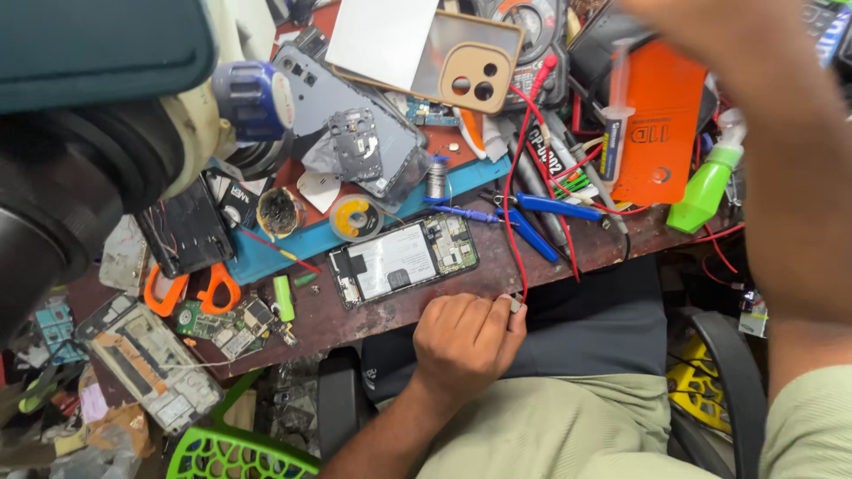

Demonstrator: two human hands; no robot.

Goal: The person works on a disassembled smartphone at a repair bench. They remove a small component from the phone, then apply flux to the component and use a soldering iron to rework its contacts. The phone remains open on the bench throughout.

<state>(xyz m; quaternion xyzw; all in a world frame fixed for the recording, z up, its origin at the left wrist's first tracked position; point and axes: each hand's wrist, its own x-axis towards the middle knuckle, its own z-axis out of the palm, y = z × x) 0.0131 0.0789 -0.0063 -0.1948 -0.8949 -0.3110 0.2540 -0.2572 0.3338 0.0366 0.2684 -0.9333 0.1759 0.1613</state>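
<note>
My left hand [466, 337] rests at the near edge of the brown workbench [373, 315], fingers curled, pinching a small metal part [516, 304] between thumb and forefinger. A red wire [512, 213] runs down to just above that part. An opened phone [404, 259] with its board exposed lies just beyond the hand. My right arm [799, 204] is raised and blurred on the right. Only part of my right hand [683, 11] shows at the top edge, and I cannot make out its fingers.
Blue-handled pliers [543, 217], a solder spool [358, 217], a syringe [612, 133], an orange back cover [661, 124] and a green bottle [706, 191] crowd the bench. Orange scissors [191, 288] and circuit boards lie at left. A large microscope body [89, 142] looms at upper left.
</note>
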